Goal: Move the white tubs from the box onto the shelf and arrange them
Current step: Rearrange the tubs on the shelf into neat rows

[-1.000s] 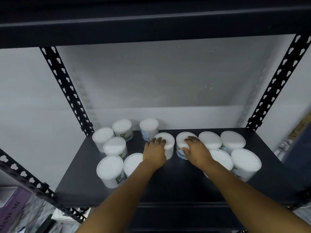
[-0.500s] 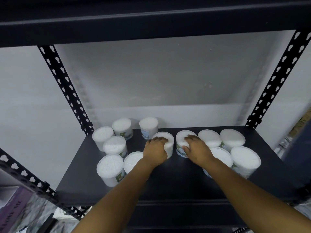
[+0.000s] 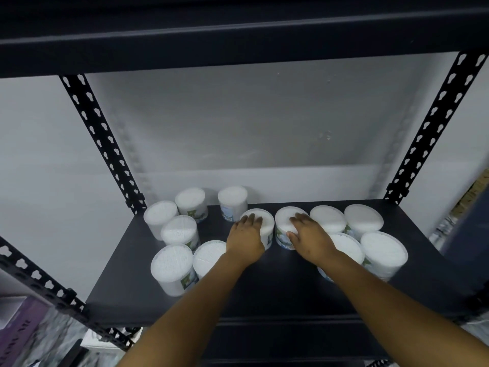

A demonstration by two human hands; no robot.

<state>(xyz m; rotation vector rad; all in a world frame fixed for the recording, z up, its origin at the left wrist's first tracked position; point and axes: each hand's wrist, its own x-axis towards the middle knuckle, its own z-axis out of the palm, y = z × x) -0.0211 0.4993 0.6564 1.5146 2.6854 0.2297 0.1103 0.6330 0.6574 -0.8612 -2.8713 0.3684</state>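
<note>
1. Fingers (image 3: 252, 219) of our left hand (image 3: 246, 238) are curling over the top and near side of the left centre tub (image 3: 264, 221); those of our right hand (image 3: 311, 237) are draping over the right centre tub (image 3: 284, 221), thumb on its near wall.
2. Both tubs are standing upright mid-shelf (image 3: 277, 284), between a left cluster (image 3: 180, 231) and a right cluster (image 3: 365, 234) of white tubs. The box is not in view.
3. We are advising a low grip and even sliding, keeping the bases flat so neighbouring tubs are not getting knocked.
4. Compared with the earlier frames, our hands are holding the same two tubs, and the arrangement is staying essentially unchanged.
</note>
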